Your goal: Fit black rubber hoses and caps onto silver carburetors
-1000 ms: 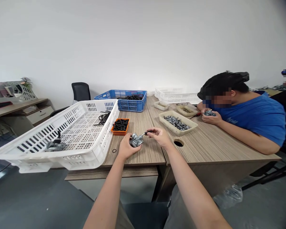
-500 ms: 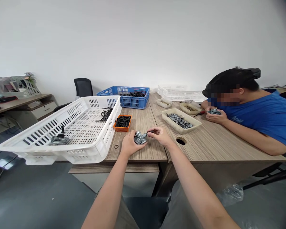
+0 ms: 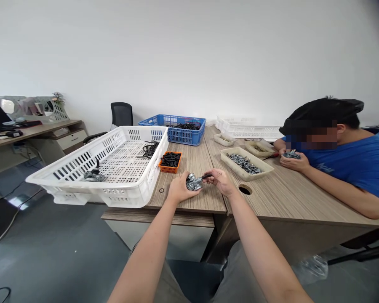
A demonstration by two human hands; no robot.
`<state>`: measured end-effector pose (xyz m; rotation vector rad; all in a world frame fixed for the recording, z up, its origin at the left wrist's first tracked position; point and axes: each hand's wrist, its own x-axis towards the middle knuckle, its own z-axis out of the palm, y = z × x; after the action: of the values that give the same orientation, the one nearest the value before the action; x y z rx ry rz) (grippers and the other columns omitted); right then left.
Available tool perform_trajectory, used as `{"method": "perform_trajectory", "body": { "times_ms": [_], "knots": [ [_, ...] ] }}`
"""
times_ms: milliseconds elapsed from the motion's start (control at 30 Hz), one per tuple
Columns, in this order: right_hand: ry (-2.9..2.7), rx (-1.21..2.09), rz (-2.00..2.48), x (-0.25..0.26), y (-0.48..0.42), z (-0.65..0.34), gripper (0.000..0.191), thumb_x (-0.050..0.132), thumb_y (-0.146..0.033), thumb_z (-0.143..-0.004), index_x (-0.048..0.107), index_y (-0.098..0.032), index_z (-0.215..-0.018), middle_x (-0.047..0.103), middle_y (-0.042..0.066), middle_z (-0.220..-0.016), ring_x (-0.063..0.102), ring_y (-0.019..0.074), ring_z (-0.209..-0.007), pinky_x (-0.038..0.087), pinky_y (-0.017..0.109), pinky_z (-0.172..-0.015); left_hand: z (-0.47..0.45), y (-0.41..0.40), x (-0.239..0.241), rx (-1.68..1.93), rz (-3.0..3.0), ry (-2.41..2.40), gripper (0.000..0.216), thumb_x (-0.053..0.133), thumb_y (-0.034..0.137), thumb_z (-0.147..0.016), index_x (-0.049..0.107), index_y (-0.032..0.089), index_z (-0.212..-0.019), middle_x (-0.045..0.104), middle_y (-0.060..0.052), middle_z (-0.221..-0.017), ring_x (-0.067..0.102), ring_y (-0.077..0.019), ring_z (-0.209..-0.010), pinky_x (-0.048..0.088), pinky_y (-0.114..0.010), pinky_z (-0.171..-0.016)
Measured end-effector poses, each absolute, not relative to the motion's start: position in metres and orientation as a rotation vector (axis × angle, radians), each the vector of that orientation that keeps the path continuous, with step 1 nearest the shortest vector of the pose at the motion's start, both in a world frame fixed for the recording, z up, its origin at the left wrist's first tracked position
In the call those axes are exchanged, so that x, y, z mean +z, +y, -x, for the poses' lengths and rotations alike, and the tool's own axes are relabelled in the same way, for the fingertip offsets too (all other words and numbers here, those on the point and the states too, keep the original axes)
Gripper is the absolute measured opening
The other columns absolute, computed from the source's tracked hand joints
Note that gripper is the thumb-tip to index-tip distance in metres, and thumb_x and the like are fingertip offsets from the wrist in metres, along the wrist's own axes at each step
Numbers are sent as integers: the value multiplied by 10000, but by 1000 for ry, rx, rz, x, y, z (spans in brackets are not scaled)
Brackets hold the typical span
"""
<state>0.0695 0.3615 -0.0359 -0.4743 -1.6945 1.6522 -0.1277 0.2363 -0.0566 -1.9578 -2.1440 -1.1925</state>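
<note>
A metal part (image 3: 193,182) is gripped in the closed left hand (image 3: 179,191), just above the near edge of the table (image 3: 271,198). A short black tube (image 3: 207,176) is pinched by the right hand (image 3: 220,182). The tube is laid crosswise, its left end touching the part's right side, between the two hands.

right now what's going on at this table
The person wearing the camera grips a small metal part in the left hand at the table, while the right hand pinches a short black piece at its side. An orange basket of black pieces and a white crate sit to the left. To the right, a co-worker in a blue shirt holds a similar part beside a beige tray of metal pieces.
</note>
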Motion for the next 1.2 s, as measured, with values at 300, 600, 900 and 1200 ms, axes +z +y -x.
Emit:
{"method": "perform_trajectory", "body": {
  "times_ms": [300,600,900,1200],
  "knots": [
    [-1625,1796,448,-36,362,-73,558,827,-652,-805,781,-167,-1075,795,118,-996,771,232,-877,558,293,-738,132,238,-59,-1282,1996,-2107,710,793,768,-696,588,249,-1134,764,-37,-930,771,-281,-877,569,-338,-740],
    [-1811,1573,508,-41,366,-69,412,884,-549,-805,782,-169,-925,757,54,-857,673,158,-777,520,276,-751,131,236,-56,-1247,1998,-2095,738,801,759,-682,630,239,-1177,785,-53,-936,775,-298,-880,598,-369,-751],
    [-2250,1340,597,-16,360,-104,378,805,-510,-898,788,-143,-983,760,75,-861,676,186,-814,521,304,-780,126,235,-60,-1107,2083,-1945,856,814,689,-697,616,326,-1447,818,-46,-1051,787,-307,-939,624,-399,-825],
    [-2447,1151,606,-5,352,-112,272,737,-441,-942,772,-171,-930,786,82,-936,735,230,-875,550,326,-797,122,234,-61,-1078,2165,-1825,812,778,631,-755,602,278,-1464,815,-57,-1092,780,-281,-978,604,-355,-825]
  ]
}}
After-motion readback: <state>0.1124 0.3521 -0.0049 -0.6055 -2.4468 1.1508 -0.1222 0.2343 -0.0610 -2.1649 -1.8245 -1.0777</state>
